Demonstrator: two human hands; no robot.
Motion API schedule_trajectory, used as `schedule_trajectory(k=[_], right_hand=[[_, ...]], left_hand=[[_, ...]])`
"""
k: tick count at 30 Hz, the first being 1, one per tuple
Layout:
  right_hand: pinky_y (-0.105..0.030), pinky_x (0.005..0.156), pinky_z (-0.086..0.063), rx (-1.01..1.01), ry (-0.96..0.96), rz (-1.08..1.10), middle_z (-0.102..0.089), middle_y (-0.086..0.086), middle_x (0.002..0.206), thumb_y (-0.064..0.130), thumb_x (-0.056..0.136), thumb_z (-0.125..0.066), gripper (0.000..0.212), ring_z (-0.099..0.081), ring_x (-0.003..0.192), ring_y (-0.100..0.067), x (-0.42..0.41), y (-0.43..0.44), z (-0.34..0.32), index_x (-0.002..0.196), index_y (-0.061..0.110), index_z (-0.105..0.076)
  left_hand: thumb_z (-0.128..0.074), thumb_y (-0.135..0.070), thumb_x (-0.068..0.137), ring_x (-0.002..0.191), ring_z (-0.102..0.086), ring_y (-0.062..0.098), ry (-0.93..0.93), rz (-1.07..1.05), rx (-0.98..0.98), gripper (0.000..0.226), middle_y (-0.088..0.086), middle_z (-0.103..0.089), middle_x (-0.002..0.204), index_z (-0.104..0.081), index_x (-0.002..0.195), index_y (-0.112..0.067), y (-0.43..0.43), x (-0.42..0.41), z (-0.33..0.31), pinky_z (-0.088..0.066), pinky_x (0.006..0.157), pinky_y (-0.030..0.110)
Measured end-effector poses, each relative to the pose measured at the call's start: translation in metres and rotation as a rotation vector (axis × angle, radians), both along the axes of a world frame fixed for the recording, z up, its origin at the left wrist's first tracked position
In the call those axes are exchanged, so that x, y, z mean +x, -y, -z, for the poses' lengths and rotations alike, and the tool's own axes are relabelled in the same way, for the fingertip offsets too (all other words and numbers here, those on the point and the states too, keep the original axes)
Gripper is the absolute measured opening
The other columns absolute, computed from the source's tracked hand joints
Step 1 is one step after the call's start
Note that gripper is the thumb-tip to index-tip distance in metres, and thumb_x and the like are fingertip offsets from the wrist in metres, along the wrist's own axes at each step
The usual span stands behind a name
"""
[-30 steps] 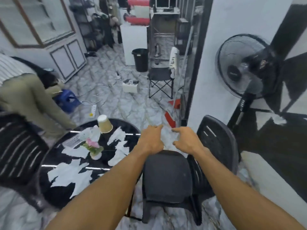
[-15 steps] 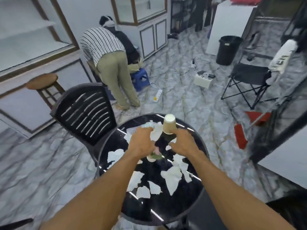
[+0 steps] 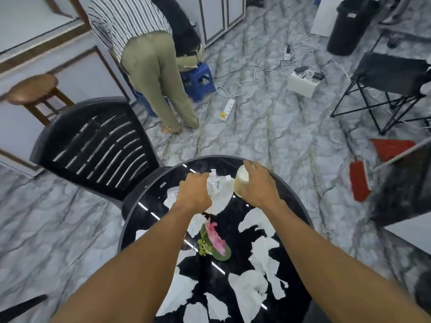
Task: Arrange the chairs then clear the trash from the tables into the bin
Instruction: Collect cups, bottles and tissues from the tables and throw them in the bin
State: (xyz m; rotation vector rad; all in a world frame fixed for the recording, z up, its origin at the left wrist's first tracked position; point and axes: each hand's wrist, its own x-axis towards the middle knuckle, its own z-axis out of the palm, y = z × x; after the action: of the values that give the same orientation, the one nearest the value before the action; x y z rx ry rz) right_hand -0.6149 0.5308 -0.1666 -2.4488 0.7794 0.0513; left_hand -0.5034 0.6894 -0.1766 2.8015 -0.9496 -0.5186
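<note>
1. you're in the clearing step — both hands are over the far side of the round black worktop [image 3: 296, 206], picking up rubbish rather than moving chairs.
2. your left hand [image 3: 194, 194] is curled over a crumpled bit of clear plastic and white paper [image 3: 215, 186]; the grip looks closed around part of it, though how firmly you cannot tell from this angle.
3. your right hand [image 3: 258, 187] is wrapped around the side of the paper cup [image 3: 241, 184], fingers bent over its top — a partly closed grip that touches it, the cup standing on the worktop.
4. the rest of the trash is torn white paper scraps [image 3: 250, 289], flat and ragged, strewn across the glossy top, near and around a small pink flower ornament [image 3: 215, 240], which is probably not trash.
5. the next move, as i judge it, calls for gathering scraps into one hand so nothing flutters off, then carrying cup and paper to the black bin [image 3: 352, 24], well apart across the marble floor, with cables lying on the way.
</note>
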Motion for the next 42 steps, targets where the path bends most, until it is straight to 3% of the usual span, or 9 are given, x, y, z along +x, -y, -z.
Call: schedule_trajectory(k=[3,6,11,18,22,31,37,42], right_hand=[[-0.046,0.104,-0.041,0.014,0.008,0.022,-0.034,-0.006,0.151,0.024,0.086,-0.064,0.069,-0.041,0.132,-0.032,0.007,0.004,0.012,0.148,0.017,-0.033],[-0.042,0.105,-0.039,0.053,0.030,0.063,-0.037,-0.006,0.148,0.019,0.086,-0.065,0.068,-0.042,0.131,-0.030,0.008,0.008,0.017,0.147,0.016,-0.037],[-0.039,0.105,-0.041,0.063,0.065,0.111,-0.041,-0.004,0.144,0.017,0.082,-0.071,0.073,-0.045,0.128,-0.028,-0.003,0.008,0.012,0.148,0.017,-0.038],[-0.039,0.101,-0.043,-0.002,0.107,0.162,-0.044,-0.003,0.140,0.020,0.080,-0.071,0.071,-0.047,0.125,-0.029,-0.043,-0.009,-0.031,0.145,0.020,-0.042],[-0.039,0.103,-0.043,-0.026,0.172,0.223,-0.043,-0.003,0.140,0.023,0.080,-0.071,0.071,-0.047,0.125,-0.027,-0.087,-0.031,-0.072,0.145,0.020,-0.042],[-0.035,0.104,-0.038,-0.139,0.200,0.428,-0.047,-0.003,0.137,0.021,0.080,-0.070,0.067,-0.047,0.126,-0.024,-0.257,-0.082,-0.144,0.142,0.018,-0.045],[-0.041,0.097,-0.046,-0.189,0.199,0.628,-0.053,-0.001,0.124,0.025,0.074,-0.073,0.061,-0.055,0.114,-0.025,-0.381,-0.095,-0.171,0.132,0.022,-0.055],[-0.034,0.099,-0.041,-0.255,0.218,0.845,-0.053,-0.001,0.128,0.028,0.075,-0.072,0.061,-0.053,0.115,-0.024,-0.501,-0.106,-0.187,0.133,0.023,-0.054]], left_hand=[[-0.070,-0.022,0.079,0.122,-0.048,0.028,0.001,0.032,0.104,0.068,0.001,-0.056,0.127,-0.043,0.141,-0.018,-0.001,0.015,0.021,-0.040,0.100,0.049],[-0.068,-0.015,0.079,0.120,-0.049,0.028,0.035,0.064,0.180,0.073,0.003,-0.056,0.127,-0.037,0.145,-0.019,-0.004,0.022,0.036,-0.037,0.101,0.049],[-0.064,-0.012,0.083,0.115,-0.049,0.028,0.118,0.071,0.167,0.054,0.005,-0.056,0.118,-0.046,0.133,-0.019,-0.010,0.025,0.044,-0.041,0.095,0.047],[-0.065,-0.010,0.082,0.114,-0.050,0.030,0.168,0.084,0.068,0.048,0.007,-0.056,0.119,-0.048,0.127,-0.017,-0.024,0.005,-0.015,-0.047,0.091,0.047],[-0.067,-0.009,0.081,0.117,-0.053,0.032,0.219,0.139,-0.050,0.059,0.011,-0.057,0.125,-0.047,0.135,-0.016,-0.028,-0.020,-0.063,-0.050,0.093,0.050],[-0.065,-0.016,0.082,0.117,-0.054,0.032,0.227,0.438,-0.212,0.061,0.011,-0.059,0.125,-0.047,0.140,-0.015,-0.013,-0.177,-0.142,-0.050,0.093,0.047],[-0.069,-0.024,0.076,0.102,-0.058,0.030,0.194,0.682,-0.298,0.049,0.007,-0.060,0.105,-0.056,0.122,-0.015,0.018,-0.296,-0.161,-0.051,0.080,0.041],[-0.067,-0.024,0.071,0.090,-0.063,0.028,0.115,0.878,-0.386,0.040,0.004,-0.064,0.095,-0.059,0.110,-0.022,0.053,-0.410,-0.182,-0.055,0.073,0.041]])
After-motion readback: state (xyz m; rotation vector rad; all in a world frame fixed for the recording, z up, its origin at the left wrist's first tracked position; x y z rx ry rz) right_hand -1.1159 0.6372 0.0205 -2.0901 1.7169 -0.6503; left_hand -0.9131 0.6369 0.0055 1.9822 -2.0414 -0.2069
